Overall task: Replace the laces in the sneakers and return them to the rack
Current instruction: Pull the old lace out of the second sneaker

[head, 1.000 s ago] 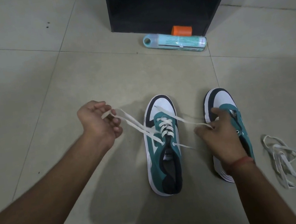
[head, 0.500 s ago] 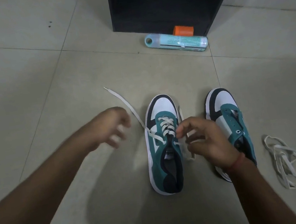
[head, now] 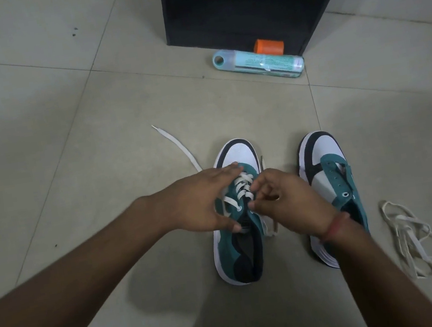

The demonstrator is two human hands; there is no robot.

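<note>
Both hands (head: 243, 201) seemingly over laced sneaker (head: 239, 244)

Dim, soft shadows, wide-angle edge distortion

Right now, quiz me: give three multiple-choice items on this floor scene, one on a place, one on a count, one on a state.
1. Where does the loose lace bundle lie?
A. On the floor right of the unlaced sneaker
B. Inside the black rack
C. On the teal tube

2. How many sneakers are on the floor?
A. One
B. Two
C. Three

3. What state is the sneaker under the hands in?
A. Bare of any lace
B. Partly laced, one lace end trailing on the tiles
C. Tied in a bow

Answers: 1 A, the bundle sits on tiles beside that shoe. 2 B, a pair stands side by side. 3 B, white crossings show between the left hand and right hand.
</note>
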